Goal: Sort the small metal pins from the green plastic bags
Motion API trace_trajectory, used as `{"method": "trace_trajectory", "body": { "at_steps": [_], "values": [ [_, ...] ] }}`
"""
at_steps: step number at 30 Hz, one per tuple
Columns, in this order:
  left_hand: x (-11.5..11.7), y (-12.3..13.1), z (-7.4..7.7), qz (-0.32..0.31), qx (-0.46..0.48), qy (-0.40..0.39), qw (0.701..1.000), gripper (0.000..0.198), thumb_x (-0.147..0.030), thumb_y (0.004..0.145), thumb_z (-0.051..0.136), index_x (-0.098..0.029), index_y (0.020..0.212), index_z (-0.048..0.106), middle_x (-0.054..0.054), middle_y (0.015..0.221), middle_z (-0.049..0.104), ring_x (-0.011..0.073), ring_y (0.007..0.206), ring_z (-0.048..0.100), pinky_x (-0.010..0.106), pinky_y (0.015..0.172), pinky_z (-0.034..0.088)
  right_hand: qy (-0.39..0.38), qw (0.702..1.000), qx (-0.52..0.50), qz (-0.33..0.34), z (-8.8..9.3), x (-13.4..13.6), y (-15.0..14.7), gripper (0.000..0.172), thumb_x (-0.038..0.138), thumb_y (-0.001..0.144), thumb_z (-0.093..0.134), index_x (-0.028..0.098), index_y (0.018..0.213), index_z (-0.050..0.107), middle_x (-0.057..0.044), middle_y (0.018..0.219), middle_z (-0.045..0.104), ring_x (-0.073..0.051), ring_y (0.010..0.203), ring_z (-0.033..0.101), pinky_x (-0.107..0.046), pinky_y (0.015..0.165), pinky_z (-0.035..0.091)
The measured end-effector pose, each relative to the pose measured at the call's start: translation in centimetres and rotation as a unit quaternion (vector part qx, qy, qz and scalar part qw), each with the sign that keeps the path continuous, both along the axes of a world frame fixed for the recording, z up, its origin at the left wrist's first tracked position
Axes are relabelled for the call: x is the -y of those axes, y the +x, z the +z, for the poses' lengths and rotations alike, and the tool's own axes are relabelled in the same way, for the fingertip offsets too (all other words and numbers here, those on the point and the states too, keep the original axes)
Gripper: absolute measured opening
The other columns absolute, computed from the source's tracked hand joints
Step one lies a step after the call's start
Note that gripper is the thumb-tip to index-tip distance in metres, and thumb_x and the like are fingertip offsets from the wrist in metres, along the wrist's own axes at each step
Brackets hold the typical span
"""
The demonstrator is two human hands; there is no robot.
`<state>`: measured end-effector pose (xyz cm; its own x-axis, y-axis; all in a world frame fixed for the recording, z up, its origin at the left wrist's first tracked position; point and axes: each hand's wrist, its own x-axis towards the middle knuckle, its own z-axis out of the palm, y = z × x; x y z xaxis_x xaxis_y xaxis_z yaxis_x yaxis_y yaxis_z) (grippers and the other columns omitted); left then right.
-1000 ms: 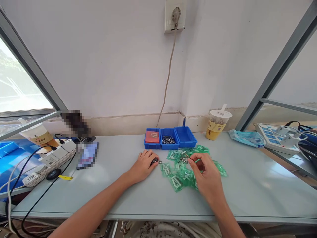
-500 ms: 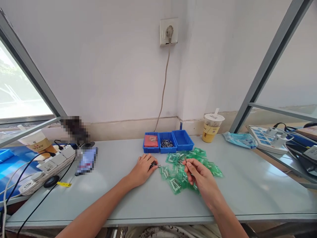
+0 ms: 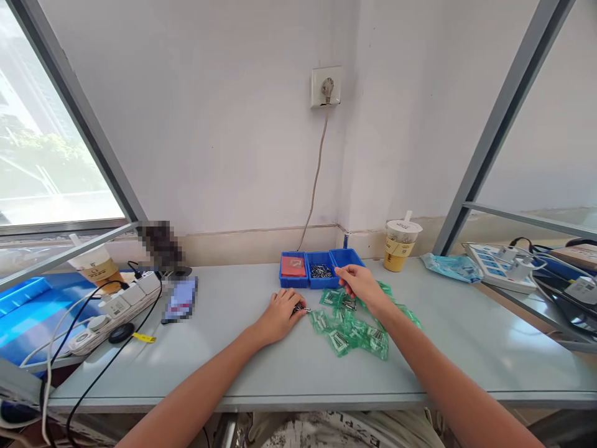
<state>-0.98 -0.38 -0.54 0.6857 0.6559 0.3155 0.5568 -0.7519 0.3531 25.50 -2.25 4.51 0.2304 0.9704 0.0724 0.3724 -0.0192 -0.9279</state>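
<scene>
My left hand (image 3: 281, 314) rests on the table with its fingers curled over several dark metal screws (image 3: 299, 307), which show beyond the thumb. My right hand (image 3: 358, 281) is closed in a pinch just in front of the blue bins; what its fingertips hold, if anything, is too small to make out. Small green plastic bags (image 3: 339, 341) with screws inside lie in a spread heap below and beside it. Behind stand a blue bin of loose screws (image 3: 321, 271), a blue bin with a red packet (image 3: 293, 267), and a third blue bin (image 3: 346, 256), partly hidden by my right hand.
A lidded drink cup (image 3: 400, 244) and a light-blue packet (image 3: 451, 268) stand back right. To the left are a phone (image 3: 181, 298), a power strip (image 3: 112, 309) with cables, and a black round object (image 3: 122, 333). Metal frame bars slope at both sides.
My right hand has moved up and away from me, from over the green bags to the front of the bins. My left hand stays over the screws. The camera view has shifted.
</scene>
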Motion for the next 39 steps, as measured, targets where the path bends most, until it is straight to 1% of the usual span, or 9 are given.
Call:
{"method": "trace_trajectory", "body": {
  "at_steps": [3,5,8,12,16,20,32,36,39],
  "values": [
    [0.0,0.0,0.0,0.003,-0.002,0.001,1.000,0.019,-0.039,0.107,0.050,-0.023,0.109,0.062,0.004,0.114,0.063,0.0242,0.107,0.053,0.038,0.090,0.040,0.023,0.999,0.045,-0.019,-0.1,-1.1,0.2,0.028,0.049,0.090,0.061,0.021,0.089,0.061,-0.004,0.078,0.070,-0.016,0.055,0.056,-0.029,0.053,0.041],
    [0.1,0.0,0.0,0.006,-0.006,0.002,1.000,0.020,-0.039,0.107,0.050,-0.023,0.109,0.062,0.004,0.114,0.063,0.0240,0.107,0.053,0.038,0.090,0.040,0.046,0.989,0.142,-0.018,-0.4,-0.9,1.1,0.024,0.046,0.091,0.062,0.022,0.087,0.062,-0.004,0.077,0.070,-0.019,0.065,0.060,-0.029,0.060,0.040],
    [0.2,0.0,0.1,0.007,-0.008,-0.002,1.000,0.021,-0.039,0.108,0.048,-0.023,0.109,0.062,0.004,0.114,0.063,0.0237,0.106,0.053,0.039,0.091,0.040,0.014,0.950,0.309,0.047,-1.0,0.6,3.1,0.024,0.044,0.093,0.059,0.023,0.083,0.062,-0.003,0.076,0.070,-0.022,0.071,0.061,-0.030,0.062,0.036],
    [0.4,0.2,0.3,0.011,-0.006,-0.006,1.000,0.021,-0.039,0.108,0.048,-0.023,0.109,0.062,0.004,0.114,0.063,0.0237,0.106,0.053,0.039,0.092,0.040,-0.032,0.930,0.343,0.128,-2.2,3.4,4.5,0.020,0.041,0.093,0.061,0.024,0.103,0.061,-0.003,0.085,0.069,-0.023,0.078,0.064,-0.030,0.064,0.038],
    [0.5,0.2,0.3,0.016,-0.010,-0.005,1.000,0.023,-0.040,0.108,0.047,-0.023,0.110,0.062,0.005,0.114,0.063,0.0238,0.106,0.053,0.039,0.091,0.040,-0.010,0.915,0.394,0.088,-3.5,5.6,2.5,0.011,0.028,0.099,0.050,0.022,0.105,0.058,-0.008,0.103,0.066,-0.025,0.089,0.063,-0.032,0.069,0.040],
    [0.5,0.1,0.1,0.018,-0.011,0.003,1.000,0.026,-0.043,0.108,0.045,-0.023,0.111,0.063,0.005,0.114,0.062,0.0238,0.107,0.053,0.039,0.092,0.040,0.003,0.893,0.446,0.054,-4.5,6.6,0.1,0.020,0.025,0.106,0.037,0.021,0.111,0.056,-0.012,0.109,0.061,-0.027,0.094,0.063,-0.032,0.063,0.038],
    [0.4,0.0,0.1,0.011,-0.012,-0.005,1.000,0.026,-0.043,0.108,0.045,-0.023,0.112,0.062,0.005,0.116,0.062,0.0237,0.108,0.052,0.039,0.093,0.040,-0.004,0.901,0.433,0.000,-4.8,5.9,-0.2,0.021,0.025,0.105,0.035,0.022,0.091,0.049,-0.008,0.098,0.063,-0.022,0.077,0.061,-0.032,0.058,0.029],
    [0.4,0.1,0.3,0.012,-0.014,-0.008,1.000,0.024,-0.042,0.108,0.046,-0.024,0.110,0.062,0.005,0.114,0.063,0.0242,0.108,0.053,0.040,0.093,0.040,0.036,0.935,0.351,-0.032,-4.7,6.4,0.5,0.025,0.035,0.104,0.035,0.024,0.087,0.050,-0.006,0.094,0.067,-0.021,0.072,0.060,-0.033,0.061,0.035],
    [0.4,0.2,0.4,0.014,-0.013,-0.008,1.000,0.024,-0.042,0.108,0.047,-0.024,0.110,0.062,0.006,0.114,0.063,0.0246,0.108,0.053,0.040,0.093,0.041,0.042,0.969,0.236,-0.057,-4.3,6.9,1.2,0.024,0.041,0.098,0.045,0.024,0.084,0.055,-0.005,0.087,0.071,-0.022,0.070,0.062,-0.034,0.063,0.042]
  ]
}}
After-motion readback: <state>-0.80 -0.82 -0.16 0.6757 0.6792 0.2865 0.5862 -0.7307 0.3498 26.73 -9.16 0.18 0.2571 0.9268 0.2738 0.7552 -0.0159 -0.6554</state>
